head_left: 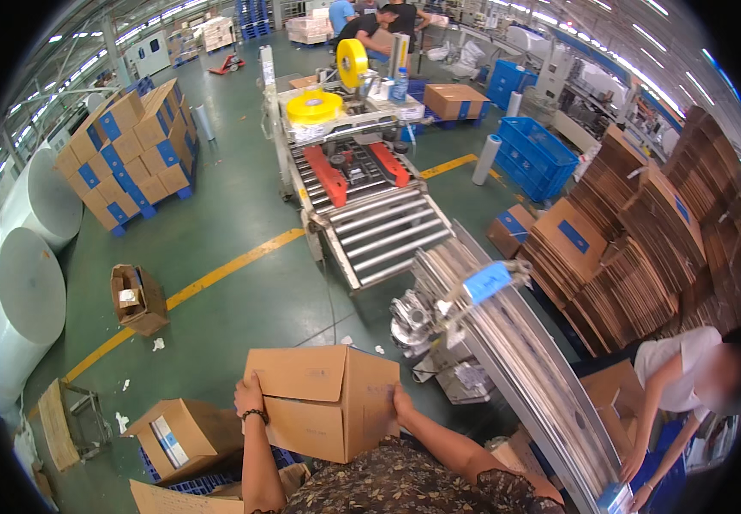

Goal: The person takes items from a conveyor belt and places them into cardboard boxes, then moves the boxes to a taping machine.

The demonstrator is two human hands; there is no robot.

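A brown cardboard box [302, 424] is held in front of my body between both hands. My left hand [250, 395] grips its left edge, a dark beaded bracelet on the wrist. On the opposite side my right hand [403, 403] presses against the box's right side, its fingers partly hidden. Two flaps on the box's upper face meet along a seam. Just left of it, an open carton [195, 433] with something white inside rests on a blue pallet [203, 484].
A roller conveyor [388, 236] with a taping machine [315, 107] stands ahead. A long metal line [520, 360] runs along my right, where a co-worker [683, 368] bends over it. Flattened cartons [619, 265] are stacked behind. Boxes on a pallet [135, 150] and white rolls [23, 283] stand left.
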